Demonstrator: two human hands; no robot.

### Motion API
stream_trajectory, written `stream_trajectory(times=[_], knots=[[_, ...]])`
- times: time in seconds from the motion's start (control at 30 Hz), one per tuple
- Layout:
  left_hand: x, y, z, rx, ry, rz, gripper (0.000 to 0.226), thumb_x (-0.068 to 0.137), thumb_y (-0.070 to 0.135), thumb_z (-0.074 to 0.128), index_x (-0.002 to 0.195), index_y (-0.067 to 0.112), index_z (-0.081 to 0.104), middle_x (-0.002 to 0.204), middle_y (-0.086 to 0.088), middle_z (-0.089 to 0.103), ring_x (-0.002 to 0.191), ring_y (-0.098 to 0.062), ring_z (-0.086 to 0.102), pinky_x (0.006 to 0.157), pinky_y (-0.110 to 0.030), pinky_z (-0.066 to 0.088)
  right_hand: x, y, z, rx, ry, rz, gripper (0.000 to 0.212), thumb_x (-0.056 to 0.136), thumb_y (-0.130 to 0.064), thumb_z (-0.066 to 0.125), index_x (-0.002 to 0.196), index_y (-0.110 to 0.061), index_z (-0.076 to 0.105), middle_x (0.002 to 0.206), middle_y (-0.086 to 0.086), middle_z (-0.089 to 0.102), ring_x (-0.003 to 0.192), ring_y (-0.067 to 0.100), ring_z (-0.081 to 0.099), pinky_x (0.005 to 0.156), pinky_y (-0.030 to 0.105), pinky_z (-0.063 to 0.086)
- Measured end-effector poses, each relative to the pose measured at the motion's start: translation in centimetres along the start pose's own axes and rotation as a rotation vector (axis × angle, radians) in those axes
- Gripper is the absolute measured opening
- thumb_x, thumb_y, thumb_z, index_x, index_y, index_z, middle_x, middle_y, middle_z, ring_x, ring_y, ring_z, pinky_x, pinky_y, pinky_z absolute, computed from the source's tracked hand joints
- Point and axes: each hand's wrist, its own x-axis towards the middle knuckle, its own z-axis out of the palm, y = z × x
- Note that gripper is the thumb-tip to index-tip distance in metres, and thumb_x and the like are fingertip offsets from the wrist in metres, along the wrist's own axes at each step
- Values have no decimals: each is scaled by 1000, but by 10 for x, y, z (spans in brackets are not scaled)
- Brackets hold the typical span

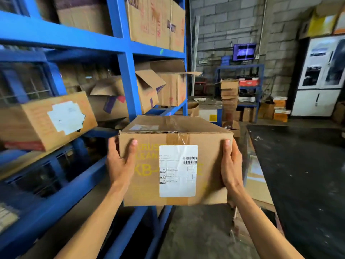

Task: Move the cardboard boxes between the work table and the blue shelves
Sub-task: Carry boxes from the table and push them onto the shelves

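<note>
both hands (121, 161) (231, 165) round taped box (175, 165), blue shelves (127, 71) left, dark table (298, 174) right

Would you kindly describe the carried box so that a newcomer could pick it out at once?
Start at the tall blue metal shelves on the left, stacked with brown cartons. Just in front of them, the left hand and right hand hold one taped brown cardboard box by its sides. Unlike the shelved cartons, it has faded yellow lettering and a white barcode label facing the camera.

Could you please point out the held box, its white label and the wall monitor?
Box (149, 184): head view, bare front face.
Label (178, 171): head view, label's middle.
Monitor (244, 51): head view, screen centre.
</note>
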Motion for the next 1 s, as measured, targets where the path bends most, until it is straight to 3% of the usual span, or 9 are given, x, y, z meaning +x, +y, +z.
stream_trajectory(times=[0.17,0.33,0.5,0.57,0.63,0.73,0.87,0.93,1.0], knots=[[0,31,-54,-6,70,56,55,79,67,57,111,22,50,97,19,63,84,15,60,66,-1,42,-26,-41,23,60,-19,-74,50,102,-54,32,138,-27,54,122,-23,64,114,-9,55,88,2,38],[3,53,-106,61,175,96,56,80,67,57,113,23,53,96,22,63,87,12,60,74,-13,46,-42,-72,54,133,-81,-109,48,102,-56,33,128,-25,59,111,-23,67,105,-9,58,82,2,39],[6,69,-158,141,271,110,58,78,73,56,114,27,50,98,18,63,92,-4,61,80,-29,48,-52,-95,97,205,-164,-114,50,101,-56,32,131,-24,57,120,-11,65,112,-2,58,91,10,44],[4,74,-180,180,325,114,56,78,70,55,116,29,48,100,17,62,96,-10,62,82,-32,47,-57,-103,118,235,-203,-134,47,105,-48,32,129,-17,58,114,-20,66,108,-6,58,89,10,43],[2,78,-201,203,393,116,62,78,67,56,119,21,50,104,7,64,94,-10,63,78,-24,47,-64,-111,140,242,-237,-144,44,107,-44,32,126,-15,59,108,-27,64,104,-11,56,89,11,43],[-4,87,-234,242,474,98,65,75,69,56,118,21,51,103,9,61,85,10,59,67,-6,42,-79,-122,172,300,-307,-155,48,103,-46,33,124,-13,60,112,-14,65,103,-10,56,89,12,42],[-17,96,-277,291,543,91,70,75,74,56,121,21,51,110,4,64,95,-11,61,75,-23,46,-99,-135,210,372,-403,-146,51,103,-47,34,128,-10,59,120,-5,66,107,-7,57,95,15,44],[-25,103,-295,315,573,111,69,79,72,57,121,18,52,108,1,65,89,-8,62,69,-13,46,-108,-140,226,404,-443,-146,48,106,-44,35,127,-10,60,115,-13,67,106,-8,57,95,16,45],[-34,110,-311,365,626,115,58,83,67,57,116,20,53,104,4,66,86,2,61,65,-5,43,-119,-145,243,435,-488,-140,40,107,-38,34,125,-15,61,109,-26,68,103,-16,57,87,7,43]])
